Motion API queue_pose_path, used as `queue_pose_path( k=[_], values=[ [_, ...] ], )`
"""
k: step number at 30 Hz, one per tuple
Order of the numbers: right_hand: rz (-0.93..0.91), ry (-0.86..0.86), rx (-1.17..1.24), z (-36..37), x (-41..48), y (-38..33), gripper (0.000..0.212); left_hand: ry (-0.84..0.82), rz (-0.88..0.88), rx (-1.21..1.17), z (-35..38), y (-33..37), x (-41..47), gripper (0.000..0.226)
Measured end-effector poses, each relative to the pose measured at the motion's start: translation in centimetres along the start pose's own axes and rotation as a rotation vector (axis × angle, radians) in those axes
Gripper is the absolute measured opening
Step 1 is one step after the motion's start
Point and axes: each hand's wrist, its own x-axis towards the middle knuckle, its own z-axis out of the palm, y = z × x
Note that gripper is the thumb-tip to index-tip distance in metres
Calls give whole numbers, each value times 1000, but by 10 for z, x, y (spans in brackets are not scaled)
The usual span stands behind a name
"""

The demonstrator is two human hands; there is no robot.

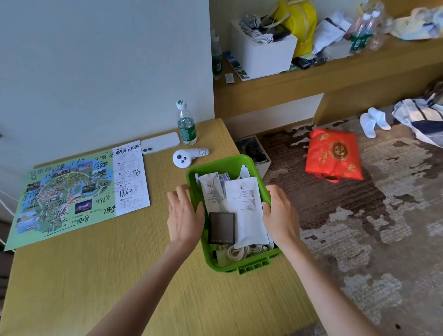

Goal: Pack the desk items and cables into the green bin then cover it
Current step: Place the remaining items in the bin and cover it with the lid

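While left hand (pixel 186 216) and right hand (pixel 281 215) grip the green bin (pixel 249 266), packing looks partway done, with no cover on.
Well left of the left hand lies a map sheet (pixel 80 194). Beyond its fingertips sit a white phone (pixel 160 142), white controller (pixel 186 157) and water bottle (pixel 187 126), all unpacked. Left hand grasps the bin's left wall, thumb hooked over the rim. Between the hands, the bin already holds white packets (pixel 246 207), a dark wallet (pixel 221 227) and a coiled white cable (pixel 240 251) nearer the wrists. Right hand grasps the right rim. The bin sits at the desk (pixel 153 281) edge. No lid in view. Left to do, probably: loose items, then cover.
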Motion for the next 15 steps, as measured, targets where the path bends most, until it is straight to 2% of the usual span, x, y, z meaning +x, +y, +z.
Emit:
queue_pose_path(
  k=[4, 8, 15],
  values=[
    [9, -7, -12, -1, 0, -2, 24, -52, -45, -153, 1, 2, 0, 33],
    [9, -4, 22, -3, 1, -5, 26, -60, -89, -175, -2, 0, 6, 34],
    [-71, -9, 73, -1, 15, -38, 32, 36, -135, -199, -24, -22, 11, 29]
  ],
)
